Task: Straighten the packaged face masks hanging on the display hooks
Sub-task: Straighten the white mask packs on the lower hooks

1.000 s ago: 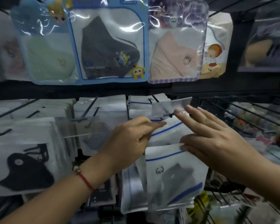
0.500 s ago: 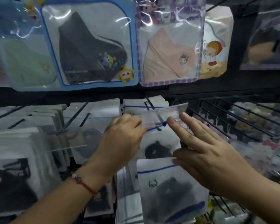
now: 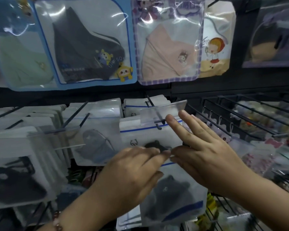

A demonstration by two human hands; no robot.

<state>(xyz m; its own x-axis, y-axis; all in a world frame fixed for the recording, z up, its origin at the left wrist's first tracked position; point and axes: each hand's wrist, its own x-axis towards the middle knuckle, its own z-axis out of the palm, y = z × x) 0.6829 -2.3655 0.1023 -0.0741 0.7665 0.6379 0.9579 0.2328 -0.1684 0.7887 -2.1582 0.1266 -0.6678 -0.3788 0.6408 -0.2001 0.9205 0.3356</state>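
Observation:
White zip packets with dark face masks hang in rows on black hooks. On the middle hook (image 3: 158, 122), behind a clear tag holder (image 3: 163, 112), hangs a blue-striped packet (image 3: 145, 139). A lower packet with a dark mask (image 3: 173, 197) hangs in front of it. My left hand (image 3: 133, 174) pinches that lower packet's top edge, fingertips on top and thumb on its front. My right hand (image 3: 207, 155) lies flat against the packets, two straight fingers reaching up to the hook tip and its lower fingers meeting my left fingertips.
Larger cartoon-printed mask packs, dark (image 3: 88, 47) and pink (image 3: 168, 50), hang in the row above. More white packets (image 3: 97, 144) on hooks fill the left. Bare black wire hooks (image 3: 240, 117) with small items stick out on the right.
My left hand has dropped from the clear tag holder at the hook tip to the lower packet's top edge. My right hand stayed flat against the packets.

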